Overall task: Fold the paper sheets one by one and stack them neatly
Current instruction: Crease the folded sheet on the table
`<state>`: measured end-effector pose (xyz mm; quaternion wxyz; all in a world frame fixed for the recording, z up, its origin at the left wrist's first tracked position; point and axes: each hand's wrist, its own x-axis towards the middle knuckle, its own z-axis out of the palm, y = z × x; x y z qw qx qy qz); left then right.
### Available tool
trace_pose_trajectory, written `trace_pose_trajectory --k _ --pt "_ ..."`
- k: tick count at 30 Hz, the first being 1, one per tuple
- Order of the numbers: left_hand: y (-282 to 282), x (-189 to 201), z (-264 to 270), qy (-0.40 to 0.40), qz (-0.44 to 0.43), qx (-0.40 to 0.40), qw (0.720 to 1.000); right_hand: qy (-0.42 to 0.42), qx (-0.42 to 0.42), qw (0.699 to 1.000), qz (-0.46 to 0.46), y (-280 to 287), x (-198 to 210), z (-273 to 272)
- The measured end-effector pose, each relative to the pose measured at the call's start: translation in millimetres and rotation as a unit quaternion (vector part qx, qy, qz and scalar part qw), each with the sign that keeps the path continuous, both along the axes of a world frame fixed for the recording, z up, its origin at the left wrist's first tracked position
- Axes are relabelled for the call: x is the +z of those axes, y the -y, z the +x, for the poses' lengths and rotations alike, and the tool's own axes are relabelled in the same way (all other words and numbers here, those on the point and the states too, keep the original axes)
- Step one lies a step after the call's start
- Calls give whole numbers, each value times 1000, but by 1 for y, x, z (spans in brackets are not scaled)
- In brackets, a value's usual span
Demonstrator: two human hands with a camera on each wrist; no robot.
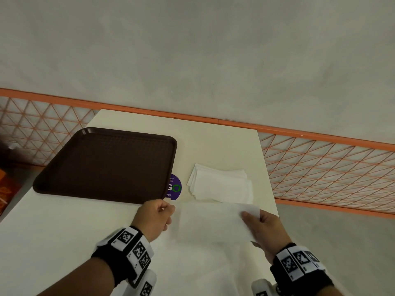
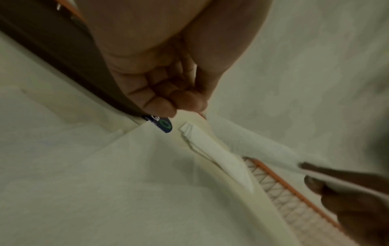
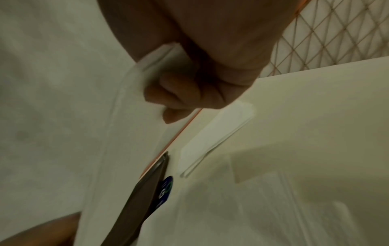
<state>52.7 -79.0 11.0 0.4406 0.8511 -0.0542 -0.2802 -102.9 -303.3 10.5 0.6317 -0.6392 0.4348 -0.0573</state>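
Observation:
A thin white paper sheet [image 1: 209,227] lies in front of me with its far edge lifted off the table. My left hand [image 1: 168,208] pinches that edge's left corner between thumb and curled fingers [image 2: 189,101]. My right hand [image 1: 245,214] pinches the right corner, and the paper [image 3: 151,69] runs through its closed fingers [image 3: 174,93]. The raised edge [image 2: 252,144] stretches between the two hands. Behind it lies a stack of folded white sheets [image 1: 220,184], slightly fanned, also seen as the stack [image 2: 210,149] and the stack [image 3: 214,138]. More white paper [image 1: 203,274] lies flat beneath, near the front.
An empty brown tray [image 1: 106,163] sits at the back left of the cream table [image 1: 213,142], overlapping a purple round sticker [image 1: 174,186]. An orange lattice fence [image 1: 331,174] runs behind and to the right. The table's right edge is close to my right hand.

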Motion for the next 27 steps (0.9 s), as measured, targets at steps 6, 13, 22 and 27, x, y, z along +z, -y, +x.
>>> trace_pose_trajectory --k 6,13,22,27 --pt "12 -18 4 72 168 -223 958 -14 -52 998 -37 47 -1 39" --pt "32 -25 -2 75 256 -346 899 -52 -57 993 -88 84 -21 83" --pt "39 -26 -16 108 301 -397 860 -174 -2 967 -186 94 -60 96" --pt "40 -28 -19 118 294 -387 866 -204 43 947 -243 93 -62 105"
